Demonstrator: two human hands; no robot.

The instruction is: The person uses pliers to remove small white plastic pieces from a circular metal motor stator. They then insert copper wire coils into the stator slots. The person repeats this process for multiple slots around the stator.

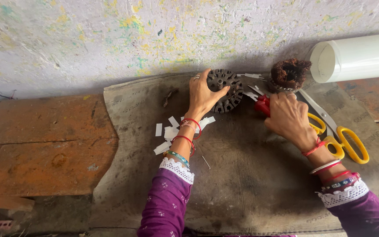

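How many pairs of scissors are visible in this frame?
1. The yellow-handled metal scissors lie on the grey mat, just right of the right hand. That hand grips a red-handled tool; its kind is unclear, so it is not counted.

Single head camera looks steeply down, close over the worn mat (242,184), facing the paint-flecked wall (110,39).
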